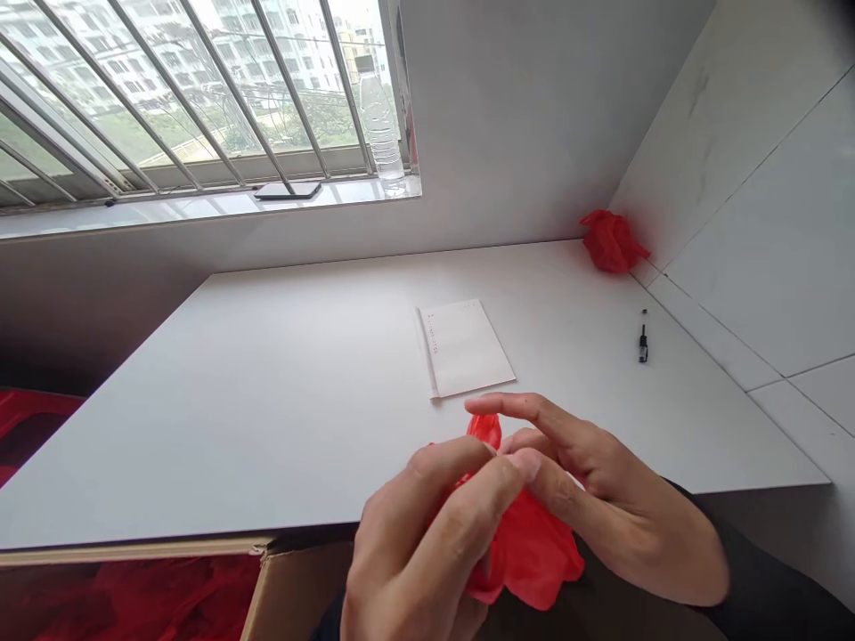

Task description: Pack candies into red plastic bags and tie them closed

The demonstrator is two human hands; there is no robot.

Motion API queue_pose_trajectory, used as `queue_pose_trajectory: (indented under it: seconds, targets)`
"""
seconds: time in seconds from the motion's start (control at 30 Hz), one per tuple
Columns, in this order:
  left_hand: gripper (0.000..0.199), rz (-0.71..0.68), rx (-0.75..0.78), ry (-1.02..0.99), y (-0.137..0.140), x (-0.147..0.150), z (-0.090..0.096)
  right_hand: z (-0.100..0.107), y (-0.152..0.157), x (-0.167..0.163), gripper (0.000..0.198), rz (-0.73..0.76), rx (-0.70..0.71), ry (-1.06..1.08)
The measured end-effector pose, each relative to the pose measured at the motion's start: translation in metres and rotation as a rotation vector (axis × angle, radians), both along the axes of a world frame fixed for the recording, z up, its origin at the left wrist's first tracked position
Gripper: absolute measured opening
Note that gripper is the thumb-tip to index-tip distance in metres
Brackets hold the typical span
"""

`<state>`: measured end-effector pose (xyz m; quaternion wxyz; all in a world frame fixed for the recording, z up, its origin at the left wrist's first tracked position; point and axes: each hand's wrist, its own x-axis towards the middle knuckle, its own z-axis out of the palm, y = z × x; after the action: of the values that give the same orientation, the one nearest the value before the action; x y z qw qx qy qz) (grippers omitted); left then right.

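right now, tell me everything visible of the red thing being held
The red piece is bright, thin and soft-looking, perhaps cloth or film, wavy at its lower edge. A tuft pokes up behind. The left hand pinches it, the right hand close alongside, near the edge of the white table; its middle is hidden.

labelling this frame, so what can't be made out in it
All in the head view:
Red material: middle hidden behind the left hand and the right hand.
White booklet: print too small to read.
Cardboard box: lower part cut off by the bottom edge.
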<state>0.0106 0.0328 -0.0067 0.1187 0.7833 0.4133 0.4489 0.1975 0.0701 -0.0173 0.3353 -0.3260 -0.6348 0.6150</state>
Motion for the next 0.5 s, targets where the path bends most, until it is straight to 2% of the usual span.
queue_pose_trajectory:
  seconds: [0.1,0.2,0.3,0.4,0.47,0.5]
  targets:
    - [0.041,0.019,0.088,0.021,0.018,-0.002,-0.014,-0.002,0.011,0.000,0.024,0.047,0.107,-0.029]
    - [0.051,-0.015,0.071,0.085,0.034,-0.007,-0.030,-0.006,0.019,-0.002,0.015,-0.097,0.271,-0.086]
    - [0.056,-0.058,0.039,0.170,0.038,-0.020,-0.048,-0.017,0.020,0.005,0.014,-0.231,0.430,-0.202]
    - [0.055,0.073,0.028,0.202,0.027,-0.047,-0.076,-0.037,0.019,0.025,0.019,-0.292,0.467,-0.382]
    - [0.049,0.240,-0.020,0.199,0.016,-0.066,-0.098,-0.054,0.017,0.041,0.025,-0.299,0.407,-0.526]
    - [0.042,0.317,-0.098,0.174,0.010,-0.073,-0.108,-0.062,0.017,0.048,0.027,-0.291,0.358,-0.590]
